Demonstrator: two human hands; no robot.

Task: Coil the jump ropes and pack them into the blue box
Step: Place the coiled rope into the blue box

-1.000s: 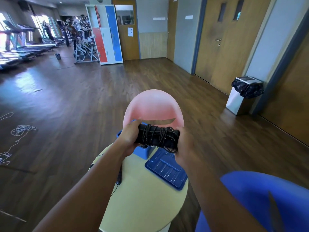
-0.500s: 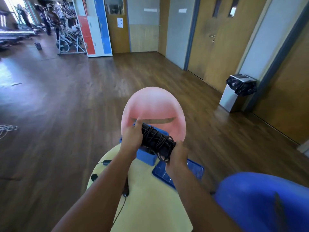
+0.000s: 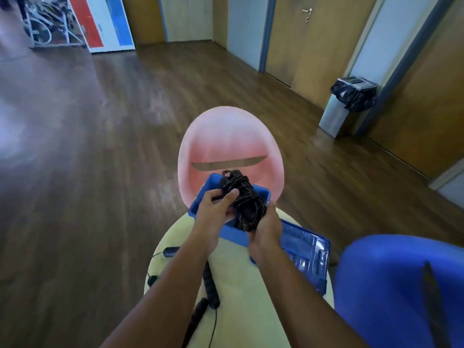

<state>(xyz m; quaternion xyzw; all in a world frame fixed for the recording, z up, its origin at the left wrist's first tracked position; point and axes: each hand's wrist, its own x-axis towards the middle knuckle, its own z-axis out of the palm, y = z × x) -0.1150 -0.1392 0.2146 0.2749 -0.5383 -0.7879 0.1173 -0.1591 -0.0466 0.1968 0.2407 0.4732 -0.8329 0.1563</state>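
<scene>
A coiled black jump rope (image 3: pixel 244 198), wound around its handles, hangs over the open blue box (image 3: pixel 198 205) at the far edge of the round cream table (image 3: pixel 241 285). My left hand (image 3: pixel 213 210) grips the bundle's left side with the thumb across it. My right hand (image 3: pixel 266 223) holds its near end from below. The bundle tilts with its far end over the box's back rim. A second black jump rope (image 3: pixel 209 285) lies loose on the table between my forearms. The blue box lid (image 3: pixel 307 254) lies flat to the right of the box.
A pink chair (image 3: pixel 229 144) stands just behind the table. A blue chair (image 3: pixel 401 285) sits at my right. A bin with a black bag (image 3: pixel 349 104) stands by the right wall. Wooden floor spreads out to the left.
Both hands have carried the coiled rope forward and down from in front of the chair to over the box, turning it from crosswise to lengthwise. The camera has tipped downward.
</scene>
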